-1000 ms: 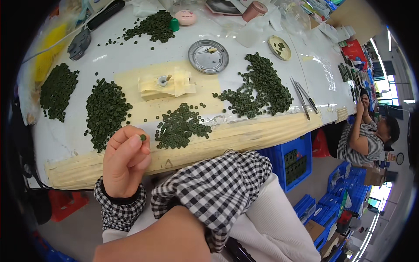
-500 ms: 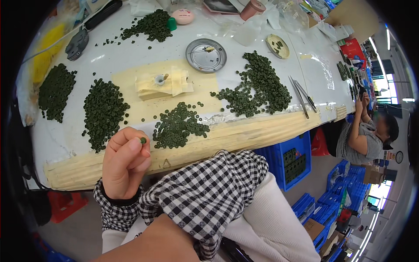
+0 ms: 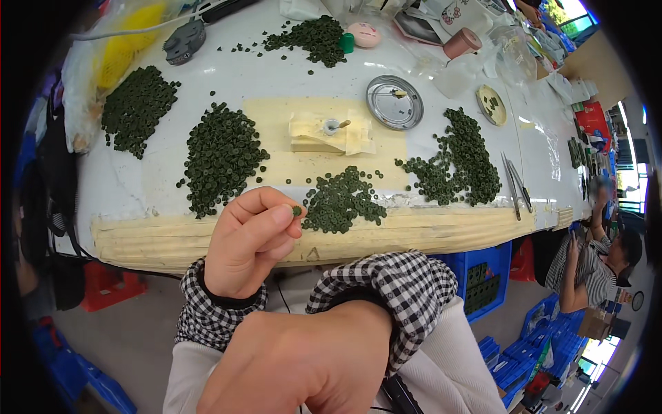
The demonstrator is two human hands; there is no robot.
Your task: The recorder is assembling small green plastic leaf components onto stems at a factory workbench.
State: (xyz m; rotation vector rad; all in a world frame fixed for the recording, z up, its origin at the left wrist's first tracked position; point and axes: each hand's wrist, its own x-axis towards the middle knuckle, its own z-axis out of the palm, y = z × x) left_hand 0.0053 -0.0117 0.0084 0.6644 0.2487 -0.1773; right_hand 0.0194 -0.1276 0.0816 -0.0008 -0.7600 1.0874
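Note:
My left hand (image 3: 252,238) is raised at the table's front edge. Its thumb and index finger pinch a small dark green ring (image 3: 297,211). Just beyond lies a loose pile of flat green rings (image 3: 341,200). My right hand (image 3: 296,359) is close to the lower edge, its back showing; the fingers are out of sight, so what they hold cannot be seen. Past the ring pile stands a taped block (image 3: 324,143) with a small cup and a short stick in it. A heap of thicker green rings (image 3: 222,155) lies left of it.
More green pieces lie in piles at the far left (image 3: 138,107), back (image 3: 317,41) and right (image 3: 472,162). A round metal lid (image 3: 394,110), a shallow dish (image 3: 491,105) and tweezers (image 3: 512,186) are on the table. A blue crate (image 3: 483,276) stands below; another person (image 3: 586,269) sits at right.
The view has shifted, so the table appears farther right. My right hand has come into view at the bottom, where before only its forearm showed. My left hand still pinches the ring.

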